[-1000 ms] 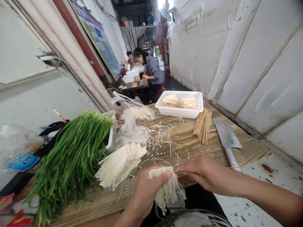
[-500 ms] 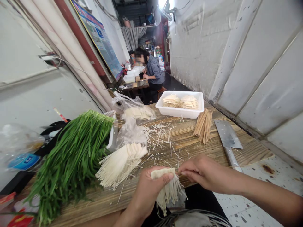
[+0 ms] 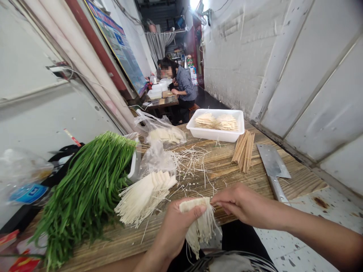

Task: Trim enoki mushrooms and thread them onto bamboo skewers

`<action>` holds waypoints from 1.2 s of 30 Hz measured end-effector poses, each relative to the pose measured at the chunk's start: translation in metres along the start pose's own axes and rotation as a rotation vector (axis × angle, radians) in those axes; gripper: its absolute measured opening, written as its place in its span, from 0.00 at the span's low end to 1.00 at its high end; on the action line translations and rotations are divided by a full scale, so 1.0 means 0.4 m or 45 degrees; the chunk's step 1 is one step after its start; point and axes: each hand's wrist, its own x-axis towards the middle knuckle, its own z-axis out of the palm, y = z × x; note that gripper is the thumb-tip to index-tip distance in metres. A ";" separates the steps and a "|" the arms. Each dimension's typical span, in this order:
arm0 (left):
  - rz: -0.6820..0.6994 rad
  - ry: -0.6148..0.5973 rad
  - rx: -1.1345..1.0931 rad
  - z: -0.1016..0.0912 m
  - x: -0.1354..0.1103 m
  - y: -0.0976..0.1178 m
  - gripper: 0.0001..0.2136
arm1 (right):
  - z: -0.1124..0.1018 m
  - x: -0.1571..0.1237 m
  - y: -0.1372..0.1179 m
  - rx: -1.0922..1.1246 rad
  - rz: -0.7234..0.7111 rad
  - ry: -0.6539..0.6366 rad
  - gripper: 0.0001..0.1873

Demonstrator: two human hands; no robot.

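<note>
Near the front edge of the wooden table, my left hand [image 3: 180,221] grips a flattened bunch of enoki mushrooms [image 3: 200,228], thumb across its cut base, with the thin stems hanging down. My right hand [image 3: 238,202] is closed in a pinch on a thin bamboo skewer [image 3: 296,203], right beside the bunch's right end. Most of the skewer is hidden by the hand, and I cannot tell how far it enters the bunch. Left of my hands lies a pile of sliced enoki bunches [image 3: 147,196]. Loose enoki strands [image 3: 193,158] are scattered behind it.
A cleaver [image 3: 273,162] lies at the right beside a bundle of skewers [image 3: 244,151]. Behind stands a white tray [image 3: 215,135] of skewered enoki. Plastic bags [image 3: 157,158] and green chives [image 3: 87,189] occupy the left. Another person [image 3: 185,83] sits at a far table.
My right hand has moved slightly left, closing the gap to the enoki bunch. The bunch has tilted and shifted a little in my left hand. The far person's head has lowered.
</note>
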 end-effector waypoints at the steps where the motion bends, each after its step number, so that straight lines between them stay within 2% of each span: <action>1: -0.003 0.002 -0.005 -0.001 0.000 0.001 0.16 | -0.001 0.001 0.000 0.006 -0.005 -0.007 0.15; 11: -0.002 0.031 -0.012 0.000 0.000 0.003 0.15 | -0.012 0.003 -0.004 0.022 -0.026 -0.066 0.17; 24: -0.046 -0.011 -0.083 0.001 -0.001 0.006 0.15 | -0.025 0.003 -0.012 0.041 -0.004 -0.134 0.18; 36: -0.048 -0.020 -0.050 0.001 0.004 -0.001 0.15 | -0.019 0.000 -0.007 0.057 0.094 -0.136 0.14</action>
